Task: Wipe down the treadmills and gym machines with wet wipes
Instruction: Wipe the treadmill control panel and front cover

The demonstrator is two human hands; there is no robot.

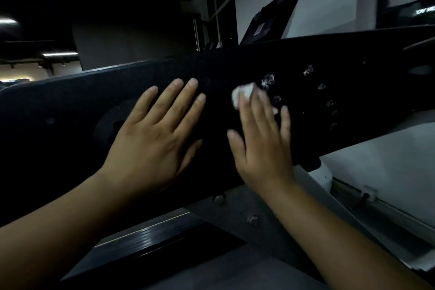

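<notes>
We were right up against the treadmill console panel [94,92], a long dark slab that ran tilted across the view, higher on the right. Our left hand [150,139] lay flat on it, palm down, fingers straight and fanned a little apart, holding nothing. Just beside it, our right hand [261,146] pressed the wet wipe [242,95] onto the panel with straight, flat fingers. The white wad bunched out past the index and middle fingertips, and a sliver of it showed between the ring and little fingers. The right hand was blurred.

The wipe sat at the edge of a cluster of round buttons [268,80]. The nearest ones were flecked with white, though we could not tell with what. More buttons trailed off to the right, dim and hard to read.

Below the panel, a grey bracket [235,209] with two bolts [253,219] sat between our forearms, and the ribbed treadmill belt [146,238] glinted under the left arm. Behind the panel's top edge, a second console [268,19] stood up against a pale wall [388,172]. Low on that wall was a small socket [369,192]. Far off to the left, ceiling lights [60,54] glowed in a very dark room.
</notes>
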